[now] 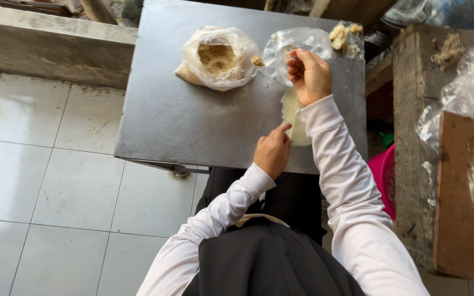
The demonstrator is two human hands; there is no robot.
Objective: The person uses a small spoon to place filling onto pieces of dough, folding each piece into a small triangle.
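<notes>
we look down on a grey metal desk [193, 120] whose far edge is cut off by the top of the frame. our right hand [309, 74] is curled closed around something small at the mouth of a clear plastic bag [297, 44]; the fingers hide what it grips, though a spoon-like tip with brown crumbs [258, 61] pokes out to the left. below that hand lies a pale flat sheet [293, 118], partly covered by the white sleeve [330, 148]. our left hand [272, 151] rests at the near edge of the desk, fingers folded, thumb touching the sheet; we cannot tell whether it pinches it. an open bag of brown crumbs [218, 57] sits on the desk left of the clear one. a pale lumpy heap [344, 35] at the far right corner is hard to make out.
</notes>
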